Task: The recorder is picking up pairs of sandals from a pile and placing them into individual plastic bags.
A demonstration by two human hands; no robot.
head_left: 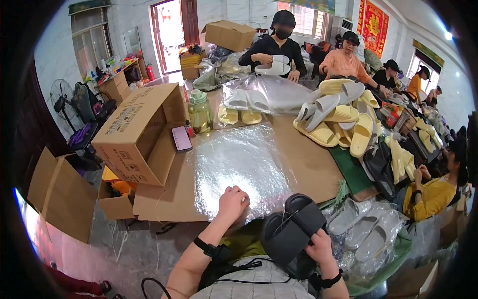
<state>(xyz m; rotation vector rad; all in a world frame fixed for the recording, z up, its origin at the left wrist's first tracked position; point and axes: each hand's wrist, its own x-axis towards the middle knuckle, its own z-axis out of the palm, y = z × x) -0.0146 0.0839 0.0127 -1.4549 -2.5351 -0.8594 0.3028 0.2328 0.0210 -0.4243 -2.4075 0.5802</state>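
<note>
My right hand (318, 247) grips a pair of black slide sandals (291, 234), held together just past the table's near edge, in front of my body. A thin loop or strand shows over the sandals. On the table lie flat clear plastic bags (239, 162), shiny and lightly wrinkled. My left hand (233, 203) rests at their near edge with its fingers curled in on the plastic; the fingertips are partly hidden.
Left of the bags are a phone (181, 138), a green-tinted bottle (200, 112) and an open carton (132, 129). Yellow and grey slides (343, 114) are heaped right. Bagged grey slides (366, 229) lie near right. A person (276, 50) across the table holds pale slides.
</note>
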